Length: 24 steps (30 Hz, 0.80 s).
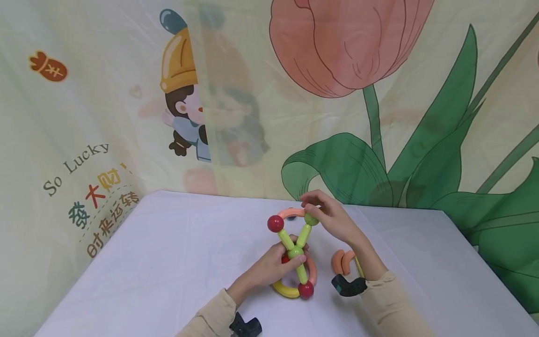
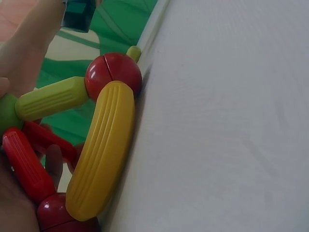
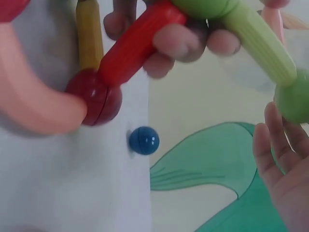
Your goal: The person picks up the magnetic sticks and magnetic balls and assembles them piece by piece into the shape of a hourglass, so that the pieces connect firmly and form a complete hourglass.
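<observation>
A toy frame of magnetic rods and balls stands on the table, its base ring made partly of a yellow curved rod [image 2: 104, 150] and a red ball [image 1: 306, 289]. My left hand [image 1: 273, 262] grips it around the middle, thumb by the central green ball [image 1: 295, 252]. Two light green rods rise from there in a V, one to a red ball [image 1: 275, 223], the other to an upper green ball [image 3: 297, 99]. A pink curved rod [image 1: 293, 212] bridges these tops. My right hand [image 1: 332, 219] holds the upper green ball between thumb and fingers. Red straight rods [image 3: 142, 43] slope down under the central ball.
Beside my right forearm lie two orange curved rods [image 1: 338, 262] and a thin yellow piece [image 1: 359, 267]. Toward the table's back edge sits a blue ball [image 3: 144, 140], mostly hidden behind the frame in the head view. A printed curtain [image 1: 236, 178] hangs behind the white table [image 1: 168, 262].
</observation>
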{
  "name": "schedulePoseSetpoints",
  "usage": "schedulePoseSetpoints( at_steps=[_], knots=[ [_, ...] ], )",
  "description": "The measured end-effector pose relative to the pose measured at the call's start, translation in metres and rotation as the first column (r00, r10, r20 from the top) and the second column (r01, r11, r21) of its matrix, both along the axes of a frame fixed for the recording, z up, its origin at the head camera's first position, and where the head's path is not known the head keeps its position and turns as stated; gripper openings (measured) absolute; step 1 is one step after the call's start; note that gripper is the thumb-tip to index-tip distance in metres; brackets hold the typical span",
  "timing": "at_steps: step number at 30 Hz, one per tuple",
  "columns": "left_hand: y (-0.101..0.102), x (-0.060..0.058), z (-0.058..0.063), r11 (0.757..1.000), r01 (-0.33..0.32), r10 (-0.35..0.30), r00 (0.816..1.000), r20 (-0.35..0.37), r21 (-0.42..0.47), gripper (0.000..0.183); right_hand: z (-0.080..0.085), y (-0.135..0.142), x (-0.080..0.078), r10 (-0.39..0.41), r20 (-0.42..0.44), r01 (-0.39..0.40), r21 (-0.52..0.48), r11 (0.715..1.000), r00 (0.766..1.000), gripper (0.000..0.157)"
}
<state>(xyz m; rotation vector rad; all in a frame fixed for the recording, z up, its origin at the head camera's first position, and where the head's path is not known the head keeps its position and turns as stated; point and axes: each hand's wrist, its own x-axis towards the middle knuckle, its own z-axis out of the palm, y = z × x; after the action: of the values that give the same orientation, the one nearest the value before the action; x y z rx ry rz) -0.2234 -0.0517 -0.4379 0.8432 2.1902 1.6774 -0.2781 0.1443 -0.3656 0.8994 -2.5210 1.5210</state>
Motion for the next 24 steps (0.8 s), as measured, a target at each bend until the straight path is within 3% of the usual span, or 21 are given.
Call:
schedulePoseSetpoints(
  at_steps=[13, 24],
  knots=[
    [0.000, 0.002, 0.000, 1.000, -0.022, 0.022, 1.000, 0.000, 0.012, 0.028, -0.020, 0.035, 0.009, -0.025, 0.021, 0.024, 0.037, 0.999, 0.999, 0.024],
    [0.001, 0.002, -0.001, 0.998, -0.059, 0.059, 0.998, 0.027, 0.019, 0.026, -0.042, 0.063, 0.019, -0.114, 0.138, 0.085, 0.201, 0.976, 0.984, 0.023]
  ],
)
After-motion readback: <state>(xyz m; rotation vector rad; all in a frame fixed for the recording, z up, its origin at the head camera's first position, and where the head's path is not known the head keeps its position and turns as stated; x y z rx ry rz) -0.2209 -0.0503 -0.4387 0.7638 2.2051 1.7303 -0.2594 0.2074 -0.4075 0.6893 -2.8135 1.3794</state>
